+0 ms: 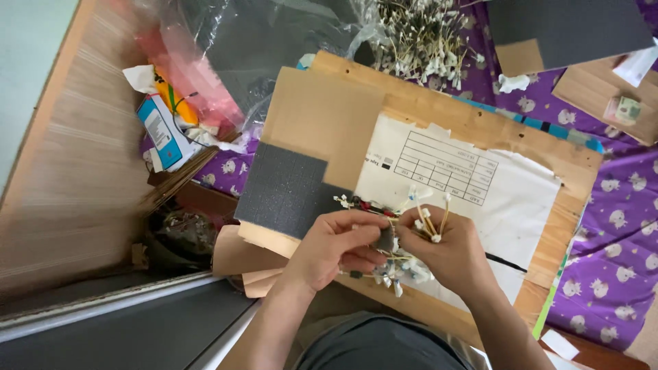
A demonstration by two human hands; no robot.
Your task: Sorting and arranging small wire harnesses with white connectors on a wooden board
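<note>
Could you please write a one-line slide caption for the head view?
Left hand and right hand bunch thin wires with white connectors over a wooden board.

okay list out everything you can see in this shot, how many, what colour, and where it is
wire bundle: one, yellow wires with white ends, held between both hands
wire pile: one heap, yellow and white, top centre
board: one, light wood, centre, under the hands
paper sheet: one, white with a printed table, on the board
cardboard: one, brown, on the board's left part
foam pad: one, dark grey, left edge of the board
plastic bag: one, clear, top left
small box: one, blue and white, left
cloth: one, purple with white figures, right
left hand: pinching the bundle
right hand: gripping the bundle's wires
</note>
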